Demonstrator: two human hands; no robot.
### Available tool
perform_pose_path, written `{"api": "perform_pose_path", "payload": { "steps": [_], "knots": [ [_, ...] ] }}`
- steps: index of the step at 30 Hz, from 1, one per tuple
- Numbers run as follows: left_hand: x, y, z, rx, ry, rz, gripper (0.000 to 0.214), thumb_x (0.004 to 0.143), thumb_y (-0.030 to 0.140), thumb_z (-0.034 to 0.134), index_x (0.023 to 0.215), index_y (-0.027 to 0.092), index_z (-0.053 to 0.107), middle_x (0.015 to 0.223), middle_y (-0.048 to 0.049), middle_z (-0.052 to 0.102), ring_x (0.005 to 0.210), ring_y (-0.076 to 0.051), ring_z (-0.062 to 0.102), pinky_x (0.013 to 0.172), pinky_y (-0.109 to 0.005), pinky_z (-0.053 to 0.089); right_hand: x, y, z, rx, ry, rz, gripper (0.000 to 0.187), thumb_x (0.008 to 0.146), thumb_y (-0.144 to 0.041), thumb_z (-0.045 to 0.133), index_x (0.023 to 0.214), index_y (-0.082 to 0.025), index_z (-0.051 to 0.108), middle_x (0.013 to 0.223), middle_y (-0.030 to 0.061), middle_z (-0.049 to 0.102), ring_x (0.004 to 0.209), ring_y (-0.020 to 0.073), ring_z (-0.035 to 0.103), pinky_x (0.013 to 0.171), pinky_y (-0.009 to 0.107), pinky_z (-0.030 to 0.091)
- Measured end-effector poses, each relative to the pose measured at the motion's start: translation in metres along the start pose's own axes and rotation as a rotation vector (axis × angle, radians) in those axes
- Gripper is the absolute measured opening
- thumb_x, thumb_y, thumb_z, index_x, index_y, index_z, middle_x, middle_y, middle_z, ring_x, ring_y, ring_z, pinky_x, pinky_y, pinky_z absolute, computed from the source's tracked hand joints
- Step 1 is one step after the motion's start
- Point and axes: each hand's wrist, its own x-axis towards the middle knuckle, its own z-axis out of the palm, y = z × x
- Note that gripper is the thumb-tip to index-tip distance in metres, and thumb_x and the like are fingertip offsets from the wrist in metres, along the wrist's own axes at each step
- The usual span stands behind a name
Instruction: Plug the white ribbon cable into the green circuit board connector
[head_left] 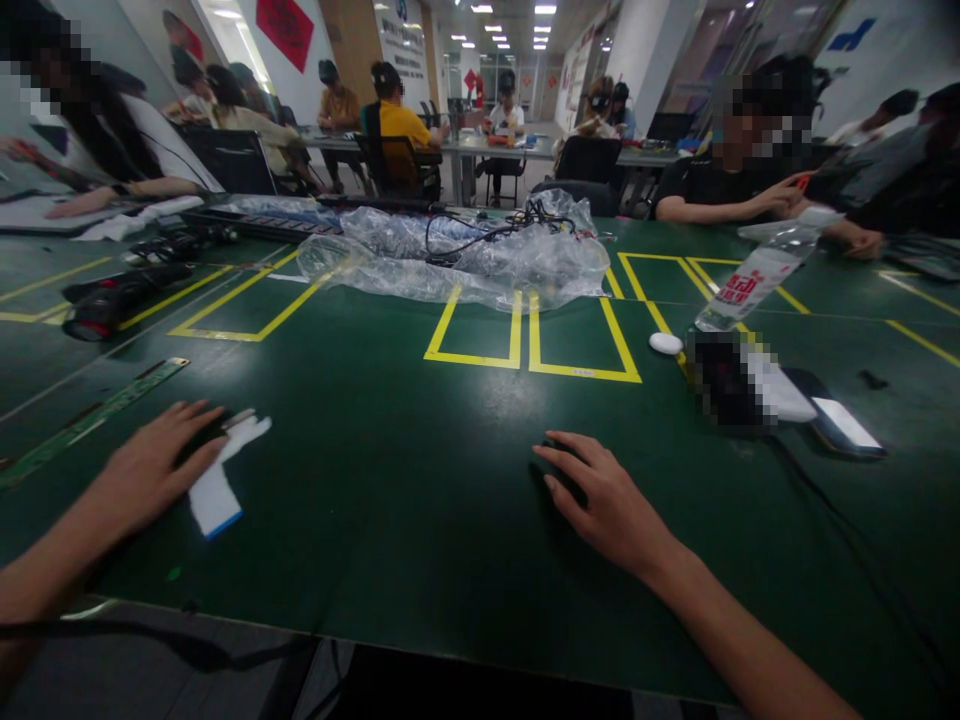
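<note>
My left hand point(154, 462) lies flat on the green table point(420, 500) at the lower left, fingers stretched out and resting on the edge of a white flat ribbon cable point(219, 478) with a blue end. My right hand point(600, 500) rests palm down near the table's middle, fingers spread, over a small dark object that is mostly hidden beneath it. Neither hand grips anything that I can make out.
A long green circuit strip point(97, 412) lies at the left. Crumpled clear plastic with black cables point(480, 255) sits mid-table behind yellow tape boxes point(532, 345). A water bottle point(757, 275), a white puck point(665, 343) and a phone point(844, 425) lie at right. Other people sit around the tables.
</note>
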Motion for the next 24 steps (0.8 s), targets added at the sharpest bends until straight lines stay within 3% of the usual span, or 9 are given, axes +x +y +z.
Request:
{"api": "perform_pose_path", "payload": {
  "steps": [2,7,10,12,15,18,21,24],
  "knots": [
    [0.013,0.062,0.005,-0.044,-0.023,0.109,0.054,0.097,0.051,0.038,0.145,0.025,0.041,0.158,-0.0021,0.035,0.143,-0.031,0.037,0.117,-0.055,0.034,0.0,0.0,0.0,0.001,-0.004,-0.001,0.037,0.098,-0.027,0.049,0.134,-0.025,0.058,0.141,0.0117,0.055,0.132,0.0281,0.049,0.105,0.054,0.046],
    [0.043,0.212,0.019,-0.107,-0.096,0.462,0.064,0.095,0.056,0.044,0.148,0.021,0.04,0.158,-0.0134,0.033,0.147,-0.03,0.031,0.12,-0.057,0.025,0.002,0.0,0.0,-0.007,0.003,0.004,0.037,0.097,-0.027,0.049,0.133,-0.025,0.059,0.14,0.0121,0.056,0.131,0.0287,0.05,0.105,0.055,0.046],
    [0.056,0.274,0.027,-0.16,-0.127,0.61,0.069,0.094,0.059,0.043,0.15,0.02,0.037,0.159,-0.0152,0.031,0.148,-0.031,0.027,0.12,-0.058,0.024,0.002,0.0,0.001,-0.061,0.006,0.032,0.039,0.096,-0.027,0.051,0.133,-0.023,0.059,0.14,0.0141,0.055,0.133,0.0303,0.048,0.107,0.056,0.044],
    [0.061,0.302,0.031,-0.186,-0.137,0.662,0.072,0.093,0.063,0.043,0.15,0.019,0.036,0.159,-0.0159,0.03,0.148,-0.031,0.026,0.12,-0.057,0.023,0.001,-0.001,0.002,-0.101,0.004,0.046,0.041,0.095,-0.027,0.053,0.135,-0.022,0.059,0.142,0.0152,0.054,0.134,0.0317,0.046,0.108,0.057,0.042],
    [0.064,0.323,0.034,-0.192,-0.15,0.677,0.075,0.091,0.065,0.043,0.15,0.02,0.036,0.16,-0.0147,0.028,0.149,-0.031,0.024,0.122,-0.056,0.02,0.001,-0.001,0.005,-0.134,-0.017,0.044,0.044,0.094,-0.028,0.054,0.138,-0.024,0.057,0.145,0.0146,0.052,0.136,0.0322,0.045,0.109,0.057,0.04],
    [0.062,0.327,0.032,-0.184,-0.164,0.65,0.07,0.094,0.064,0.038,0.149,0.021,0.037,0.16,-0.0117,0.03,0.149,-0.028,0.024,0.122,-0.053,0.021,0.0,0.0,0.007,-0.155,-0.034,0.044,0.045,0.094,-0.029,0.055,0.138,-0.025,0.058,0.146,0.0144,0.051,0.137,0.0325,0.044,0.11,0.058,0.039],
    [0.059,0.32,0.029,-0.182,-0.172,0.594,0.062,0.099,0.058,0.028,0.149,0.022,0.038,0.159,-0.0096,0.032,0.148,-0.025,0.027,0.122,-0.051,0.023,0.0,0.0,0.005,-0.155,-0.043,0.048,0.044,0.094,-0.03,0.054,0.138,-0.025,0.058,0.148,0.0143,0.05,0.138,0.0327,0.043,0.11,0.058,0.038],
    [0.061,0.295,0.029,-0.146,-0.147,0.486,0.061,0.1,0.056,0.025,0.15,0.023,0.037,0.159,-0.0088,0.032,0.148,-0.025,0.028,0.121,-0.052,0.026,-0.001,0.0,0.002,-0.138,-0.063,0.062,0.044,0.094,-0.031,0.054,0.138,-0.026,0.057,0.149,0.0131,0.048,0.14,0.0322,0.041,0.111,0.057,0.038]
  ]
}}
